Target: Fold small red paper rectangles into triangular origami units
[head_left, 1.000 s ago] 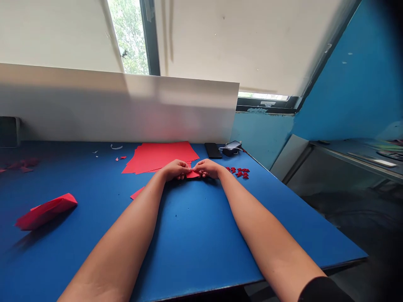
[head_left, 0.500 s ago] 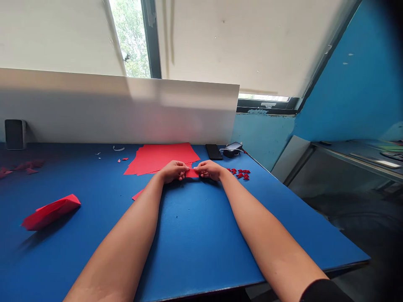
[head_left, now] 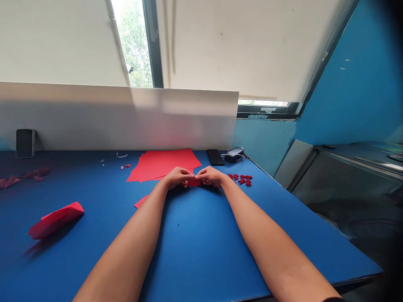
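Red paper piece is pinched between your left hand and right hand, fingertips close together, on blue table. Done so far: tiny folded red pcs in a small cluster just right of your hands. Left: red sheets lying behind, still a good amount.

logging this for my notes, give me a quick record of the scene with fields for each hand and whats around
left hand: holding the left side of a small red paper piece
right hand: holding the right side of the same piece
nearby: red paper sheets just behind the hands, small red paper bits to the right
rest: black phone, folded red paper on the blue table
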The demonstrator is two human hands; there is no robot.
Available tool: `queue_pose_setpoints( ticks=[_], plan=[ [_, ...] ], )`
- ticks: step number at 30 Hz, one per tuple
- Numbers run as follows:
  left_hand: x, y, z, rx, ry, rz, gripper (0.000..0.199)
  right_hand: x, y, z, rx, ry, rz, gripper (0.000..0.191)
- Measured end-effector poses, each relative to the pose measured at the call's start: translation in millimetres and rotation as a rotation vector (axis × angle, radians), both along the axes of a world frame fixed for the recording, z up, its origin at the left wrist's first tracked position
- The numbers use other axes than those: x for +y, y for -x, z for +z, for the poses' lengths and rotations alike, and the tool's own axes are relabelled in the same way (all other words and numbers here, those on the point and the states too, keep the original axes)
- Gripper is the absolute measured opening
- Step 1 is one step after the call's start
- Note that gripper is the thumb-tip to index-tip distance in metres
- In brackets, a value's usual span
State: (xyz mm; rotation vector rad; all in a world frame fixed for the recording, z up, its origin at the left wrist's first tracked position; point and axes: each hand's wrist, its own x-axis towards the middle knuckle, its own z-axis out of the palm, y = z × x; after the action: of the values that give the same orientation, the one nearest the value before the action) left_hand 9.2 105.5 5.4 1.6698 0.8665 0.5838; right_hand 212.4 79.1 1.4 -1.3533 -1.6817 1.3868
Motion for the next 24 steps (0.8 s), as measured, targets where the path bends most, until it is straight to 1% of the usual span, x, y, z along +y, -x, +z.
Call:
queue_pose_setpoints(
  ticks=[4,9,12,16,19,24],
  plan=[
    [-1.1,0.6,1.6,0.039,-0.052,-0.024,0.042,0.8,-1.5,-0.2,-0.087,-0.010,0.031,0.019],
    [-2.0,2.1,2.9,0.075,-0.067,-0.033,0.043,0.0,-2.0,-0.1,-0.128,-0.002,0.037,0.021],
    [-2.7,1.2,3.5,0.092,-0.075,-0.012,0.041,0.4,-1.6,-1.7,-0.132,0.008,0.037,0.027],
    [-0.7,-1.4,1.7,0.156,-0.075,0.005,0.033,1.9,0.3,-3.8,-0.126,0.011,0.029,0.030],
    [2.6,-2.5,-1.9,0.222,-0.060,-0.011,0.025,2.5,2.0,-4.5,-0.121,0.017,0.015,0.029],
    [4.1,-1.9,-5.0,0.270,-0.033,-0.027,0.032,0.5,3.7,-3.1,-0.118,0.042,-0.023,0.032]
  ],
)
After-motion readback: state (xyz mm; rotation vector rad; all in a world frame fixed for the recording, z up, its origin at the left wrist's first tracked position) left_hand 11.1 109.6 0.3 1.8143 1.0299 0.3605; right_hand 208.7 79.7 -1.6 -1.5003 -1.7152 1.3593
